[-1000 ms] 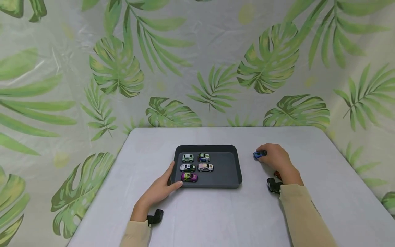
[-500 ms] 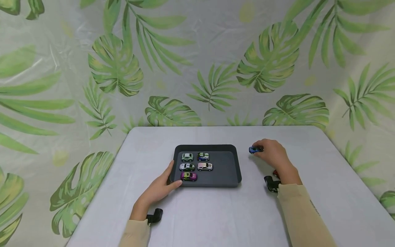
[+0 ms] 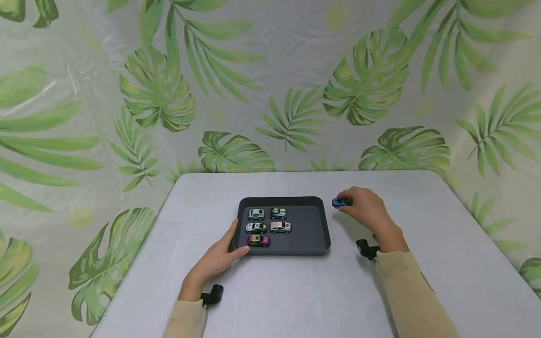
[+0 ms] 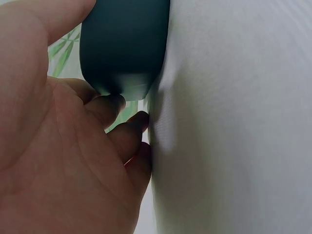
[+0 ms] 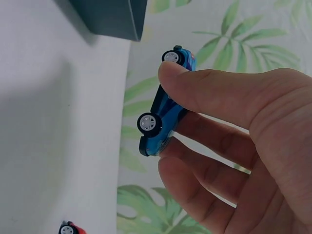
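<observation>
Now the blue car (image 5: 166, 116) is up off the table (image 3: 296, 300), just beside the tray's right wall. The right hand (image 3: 367, 206) pinches it, thumb across one side, fingertips against the other, with gaps between those fingers. That is a light hold, and firm enough for something this small, I think. The left hand (image 3: 220, 256) spans the near left corner of the tray (image 3: 283, 202), thumb on the near edge, fingers bunched along the outer wall; it should stay put as a brace.

To set the car down well, I would lift it a touch over the rim so the wheels don't catch, then lower it flat. The likeliest spot is beside the purple car (image 3: 258, 241), which sits alone in its row; the other four stand in pairs. Best to let go straight upward, lest a fingertip nudge a neighbour. A red car (image 5: 73, 228) waits on the table.
</observation>
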{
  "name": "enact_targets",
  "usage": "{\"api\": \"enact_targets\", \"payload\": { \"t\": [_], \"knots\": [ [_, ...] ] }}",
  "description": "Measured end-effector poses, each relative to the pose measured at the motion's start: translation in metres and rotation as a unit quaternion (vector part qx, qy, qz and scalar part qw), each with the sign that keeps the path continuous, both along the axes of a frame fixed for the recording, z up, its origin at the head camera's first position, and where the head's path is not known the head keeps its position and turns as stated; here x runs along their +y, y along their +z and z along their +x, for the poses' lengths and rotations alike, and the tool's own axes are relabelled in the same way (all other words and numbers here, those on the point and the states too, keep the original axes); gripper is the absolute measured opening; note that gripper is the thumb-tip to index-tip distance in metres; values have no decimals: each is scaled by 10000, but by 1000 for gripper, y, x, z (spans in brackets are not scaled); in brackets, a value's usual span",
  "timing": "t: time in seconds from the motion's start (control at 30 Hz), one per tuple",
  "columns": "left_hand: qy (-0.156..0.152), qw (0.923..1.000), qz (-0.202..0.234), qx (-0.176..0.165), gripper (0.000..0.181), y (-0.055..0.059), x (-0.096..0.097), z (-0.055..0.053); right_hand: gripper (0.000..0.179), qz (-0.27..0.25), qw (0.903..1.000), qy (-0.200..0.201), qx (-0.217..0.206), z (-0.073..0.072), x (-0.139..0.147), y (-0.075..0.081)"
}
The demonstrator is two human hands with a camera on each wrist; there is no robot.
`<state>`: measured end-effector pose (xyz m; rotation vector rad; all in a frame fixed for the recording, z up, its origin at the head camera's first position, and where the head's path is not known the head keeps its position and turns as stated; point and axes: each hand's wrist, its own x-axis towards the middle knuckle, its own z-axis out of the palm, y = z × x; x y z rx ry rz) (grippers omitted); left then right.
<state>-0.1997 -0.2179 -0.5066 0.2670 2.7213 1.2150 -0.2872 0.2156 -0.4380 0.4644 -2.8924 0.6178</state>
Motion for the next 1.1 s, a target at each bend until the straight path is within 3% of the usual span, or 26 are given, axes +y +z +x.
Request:
{"api": "enact_targets", "payload": {
  "t": [0.33,0.83,1.1],
  "knots": [
    [6,10000,33,-51,96,1,1,1,34,152,9998,109,-66,5,-15,10],
    [0,10000,15,-52,95,0,1,-1,34,390,9987,300,150,15,-47,11],
    [11,10000,-4,-84,97,0,0,-1,34,533,9969,546,170,25,-80,6]
  ]
}}
